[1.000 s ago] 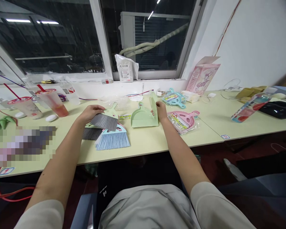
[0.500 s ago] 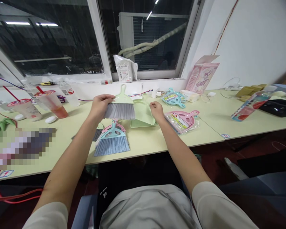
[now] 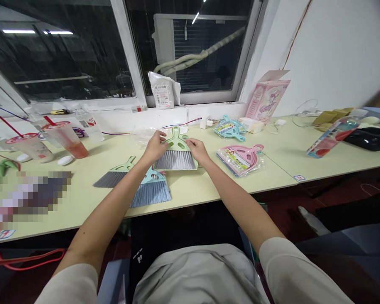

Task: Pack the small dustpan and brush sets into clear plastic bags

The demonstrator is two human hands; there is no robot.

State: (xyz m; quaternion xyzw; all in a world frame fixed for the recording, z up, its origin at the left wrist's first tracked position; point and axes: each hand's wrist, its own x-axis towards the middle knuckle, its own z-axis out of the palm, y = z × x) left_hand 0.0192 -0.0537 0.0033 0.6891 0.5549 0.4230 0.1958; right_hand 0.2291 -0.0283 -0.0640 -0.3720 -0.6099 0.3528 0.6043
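Observation:
A light green hand brush (image 3: 176,159) with grey bristles lies inside a matching green dustpan (image 3: 194,167), both handles pointing away from me. My left hand (image 3: 156,147) is closed at the brush's left shoulder, its fingers curled. On the other side, my right hand (image 3: 197,150) pinches the dustpan's right edge. Partly behind my left forearm rests a blue brush (image 3: 152,192) near the table's front edge. A second green brush (image 3: 115,174) with dark bristles lies to its left.
Right of my hands are a pink packaged brush set (image 3: 240,158) and a blue one (image 3: 229,128). Clear plastic wrap (image 3: 141,136) lies behind my left hand. Drink cups (image 3: 66,139) stand at left, a pink box (image 3: 267,99) at the back right, and a bottle (image 3: 332,137) farther right.
My left hand has brought the green brush down and right into the dustpan. The dustpan has shifted slightly left with my right hand still at its edge.

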